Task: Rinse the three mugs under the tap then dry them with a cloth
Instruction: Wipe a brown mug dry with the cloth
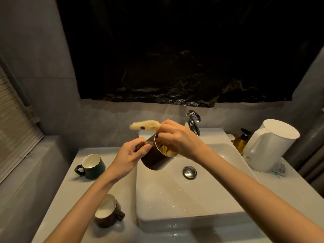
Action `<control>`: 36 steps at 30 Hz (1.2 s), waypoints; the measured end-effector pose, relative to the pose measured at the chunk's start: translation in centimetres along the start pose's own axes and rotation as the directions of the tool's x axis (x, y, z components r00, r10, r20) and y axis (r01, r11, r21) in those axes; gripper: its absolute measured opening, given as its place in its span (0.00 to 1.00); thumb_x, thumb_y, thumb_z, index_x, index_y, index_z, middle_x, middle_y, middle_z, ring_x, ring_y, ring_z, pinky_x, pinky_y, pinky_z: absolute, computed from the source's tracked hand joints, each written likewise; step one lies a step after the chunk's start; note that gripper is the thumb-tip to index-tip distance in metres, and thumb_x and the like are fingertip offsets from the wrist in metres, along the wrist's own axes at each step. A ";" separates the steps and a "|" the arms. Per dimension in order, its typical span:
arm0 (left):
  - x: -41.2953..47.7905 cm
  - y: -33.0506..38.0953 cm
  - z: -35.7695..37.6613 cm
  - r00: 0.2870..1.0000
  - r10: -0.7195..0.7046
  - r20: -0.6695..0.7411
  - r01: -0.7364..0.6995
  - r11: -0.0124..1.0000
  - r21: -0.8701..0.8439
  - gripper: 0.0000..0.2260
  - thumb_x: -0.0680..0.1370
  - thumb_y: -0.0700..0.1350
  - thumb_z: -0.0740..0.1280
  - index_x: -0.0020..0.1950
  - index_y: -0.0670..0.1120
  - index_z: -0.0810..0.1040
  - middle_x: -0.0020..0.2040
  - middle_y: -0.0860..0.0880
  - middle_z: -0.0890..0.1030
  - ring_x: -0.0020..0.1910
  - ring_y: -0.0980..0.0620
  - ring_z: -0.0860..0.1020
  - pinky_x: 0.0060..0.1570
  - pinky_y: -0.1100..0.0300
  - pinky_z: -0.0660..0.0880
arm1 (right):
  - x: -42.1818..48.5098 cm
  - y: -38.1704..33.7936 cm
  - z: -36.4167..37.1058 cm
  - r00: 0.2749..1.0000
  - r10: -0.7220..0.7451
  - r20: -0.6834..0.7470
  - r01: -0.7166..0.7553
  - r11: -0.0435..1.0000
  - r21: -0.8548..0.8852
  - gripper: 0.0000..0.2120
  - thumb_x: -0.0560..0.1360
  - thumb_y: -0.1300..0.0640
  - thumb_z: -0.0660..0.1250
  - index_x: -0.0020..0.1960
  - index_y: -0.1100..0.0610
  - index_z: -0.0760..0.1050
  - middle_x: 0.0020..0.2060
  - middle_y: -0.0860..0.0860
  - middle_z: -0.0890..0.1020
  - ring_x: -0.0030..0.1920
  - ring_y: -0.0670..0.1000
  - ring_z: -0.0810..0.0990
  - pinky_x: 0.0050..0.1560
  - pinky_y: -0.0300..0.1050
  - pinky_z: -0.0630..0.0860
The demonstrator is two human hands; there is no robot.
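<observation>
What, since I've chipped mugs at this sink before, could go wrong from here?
1. The left hand alone holds the tilted brown mug above the basin; while the right hand works the cloth inside, the mug may slip and chip.
2. The left forearm passes just above the front mug on the counter; lowering that arm could knock it.

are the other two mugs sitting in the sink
No, the far mug and the near mug stand upright on the counter left of the sink.
</observation>
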State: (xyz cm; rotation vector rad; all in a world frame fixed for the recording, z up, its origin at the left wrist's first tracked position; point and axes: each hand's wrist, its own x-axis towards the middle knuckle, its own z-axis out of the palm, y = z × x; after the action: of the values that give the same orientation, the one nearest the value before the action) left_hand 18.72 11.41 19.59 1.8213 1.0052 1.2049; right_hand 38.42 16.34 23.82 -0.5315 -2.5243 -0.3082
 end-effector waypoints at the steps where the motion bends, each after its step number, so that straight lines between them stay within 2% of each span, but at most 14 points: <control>1: 0.0 0.0 -0.1 1.000 0.001 -0.002 -0.001 1.000 -0.004 0.18 0.73 0.57 0.62 0.39 0.41 0.74 0.31 0.56 0.72 0.33 0.61 0.68 0.34 0.71 0.65 | -0.2 0.3 0.1 0.997 0.074 -0.028 -0.073 0.997 0.033 0.07 0.67 0.65 0.75 0.43 0.61 0.79 0.44 0.56 0.80 0.44 0.56 0.78 0.33 0.48 0.78; 4: 0.0 0.3 0.1 0.998 -0.007 -0.054 0.006 1.000 -0.018 0.10 0.74 0.55 0.63 0.35 0.53 0.74 0.30 0.58 0.71 0.32 0.61 0.68 0.33 0.71 0.64 | -0.7 0.5 0.6 0.928 0.367 -0.066 -0.351 0.920 0.177 0.09 0.63 0.65 0.76 0.41 0.58 0.81 0.40 0.53 0.80 0.38 0.52 0.78 0.35 0.45 0.75; 7: 0.1 0.3 0.5 0.992 0.006 -0.125 -0.004 1.000 0.019 0.12 0.75 0.55 0.63 0.34 0.52 0.71 0.30 0.57 0.71 0.32 0.60 0.67 0.32 0.70 0.63 | -1.4 -0.7 0.8 0.818 0.575 -0.028 -0.561 0.807 0.187 0.07 0.66 0.60 0.75 0.44 0.55 0.84 0.41 0.51 0.81 0.39 0.52 0.79 0.39 0.44 0.72; 10: 0.3 -0.1 1.1 0.987 0.029 -0.158 -0.016 0.996 0.083 0.14 0.74 0.58 0.62 0.35 0.50 0.72 0.31 0.54 0.71 0.32 0.58 0.67 0.33 0.65 0.64 | -2.0 -1.9 0.6 0.759 0.647 0.070 -0.651 0.757 0.059 0.06 0.73 0.55 0.69 0.44 0.56 0.83 0.41 0.53 0.81 0.41 0.55 0.78 0.41 0.48 0.74; 12: 0.5 -0.6 1.6 0.985 0.045 -0.168 -0.022 0.991 0.133 0.16 0.74 0.59 0.62 0.37 0.46 0.73 0.33 0.51 0.73 0.33 0.56 0.69 0.33 0.62 0.66 | -2.2 -2.5 0.0 0.692 0.703 0.165 -0.713 0.701 0.005 0.13 0.76 0.52 0.65 0.37 0.59 0.79 0.34 0.56 0.80 0.37 0.55 0.77 0.39 0.49 0.73; 14: 0.6 -0.7 2.3 0.987 0.067 -0.148 -0.040 0.983 0.178 0.19 0.75 0.59 0.62 0.39 0.42 0.74 0.33 0.49 0.74 0.34 0.52 0.72 0.34 0.58 0.69 | -2.5 -3.0 -0.7 0.603 0.747 0.279 -0.790 0.608 0.078 0.19 0.77 0.51 0.64 0.31 0.59 0.75 0.27 0.54 0.76 0.29 0.50 0.73 0.32 0.43 0.70; 16: 0.7 -0.5 3.3 0.988 0.115 -0.104 -0.088 0.967 0.237 0.19 0.75 0.56 0.64 0.38 0.40 0.74 0.32 0.48 0.74 0.35 0.55 0.72 0.34 0.62 0.68 | -3.0 -3.4 -1.4 0.505 0.778 0.375 -0.859 0.408 0.309 0.18 0.78 0.51 0.64 0.31 0.57 0.74 0.25 0.50 0.74 0.26 0.44 0.72 0.29 0.36 0.70; 18: 1.0 -0.2 4.3 0.984 0.164 -0.075 -0.138 0.953 0.270 0.17 0.76 0.52 0.65 0.35 0.40 0.72 0.30 0.51 0.71 0.33 0.60 0.68 0.34 0.68 0.64 | -3.6 -3.7 -2.3 0.394 0.803 0.448 -0.794 0.051 0.606 0.12 0.78 0.55 0.64 0.41 0.60 0.78 0.32 0.53 0.78 0.31 0.45 0.78 0.31 0.36 0.76; 20: 1.4 0.1 5.5 0.977 0.211 -0.020 -0.197 0.938 0.284 0.17 0.76 0.54 0.65 0.33 0.45 0.69 0.29 0.57 0.68 0.31 0.59 0.66 0.33 0.67 0.62 | -4.4 -3.8 -3.5 0.296 0.780 0.551 -0.536 -0.342 0.772 0.08 0.79 0.61 0.63 0.52 0.66 0.75 0.40 0.57 0.79 0.37 0.50 0.81 0.32 0.36 0.79; 22: 1.8 0.2 7.1 0.971 0.237 0.026 -0.234 0.927 0.294 0.16 0.76 0.56 0.63 0.33 0.49 0.67 0.29 0.58 0.67 0.30 0.59 0.65 0.33 0.67 0.61 | -5.7 -3.6 -4.2 0.256 0.782 0.568 -0.310 -0.491 0.814 0.11 0.79 0.63 0.62 0.58 0.69 0.72 0.47 0.60 0.79 0.42 0.53 0.82 0.35 0.37 0.81; 25: 2.3 0.5 10.0 0.973 0.227 0.038 -0.230 0.947 0.224 0.12 0.76 0.54 0.63 0.35 0.52 0.67 0.32 0.59 0.73 0.32 0.62 0.68 0.34 0.71 0.63 | -8.8 -2.7 -5.0 0.145 0.901 0.408 -0.303 -0.352 0.886 0.14 0.78 0.59 0.65 0.61 0.65 0.71 0.56 0.61 0.79 0.51 0.55 0.83 0.44 0.44 0.83; 31: 3.9 2.0 15.9 0.997 0.072 0.033 -0.068 0.991 -0.115 0.05 0.76 0.46 0.64 0.40 0.51 0.75 0.34 0.61 0.77 0.34 0.63 0.72 0.35 0.72 0.66 | -16.2 -1.6 -10.1 -0.049 0.985 -0.166 -0.512 0.118 0.851 0.05 0.79 0.55 0.65 0.52 0.56 0.75 0.46 0.54 0.82 0.47 0.51 0.83 0.43 0.42 0.81; 34: 5.0 2.9 19.0 0.997 0.047 0.059 -0.037 0.988 -0.152 0.10 0.79 0.41 0.63 0.38 0.50 0.74 0.31 0.61 0.76 0.33 0.63 0.72 0.33 0.73 0.66 | -20.2 -0.9 -12.5 -0.091 0.927 -0.365 -0.617 0.235 0.751 0.01 0.78 0.55 0.66 0.49 0.52 0.76 0.43 0.52 0.82 0.46 0.52 0.82 0.45 0.47 0.81; 36: 5.7 3.2 21.1 0.997 0.030 0.076 -0.018 0.989 -0.145 0.13 0.80 0.38 0.61 0.38 0.50 0.73 0.29 0.63 0.75 0.32 0.64 0.72 0.33 0.74 0.66 | -22.7 -0.4 -13.5 -0.115 0.882 -0.457 -0.681 0.265 0.683 0.02 0.78 0.55 0.66 0.47 0.49 0.75 0.41 0.49 0.81 0.43 0.48 0.80 0.43 0.43 0.79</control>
State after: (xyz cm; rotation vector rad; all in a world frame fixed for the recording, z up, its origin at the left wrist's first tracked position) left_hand 40.76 12.04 18.19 1.7574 0.8327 1.1799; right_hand 62.07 4.65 22.55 -1.3555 -0.8698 0.2263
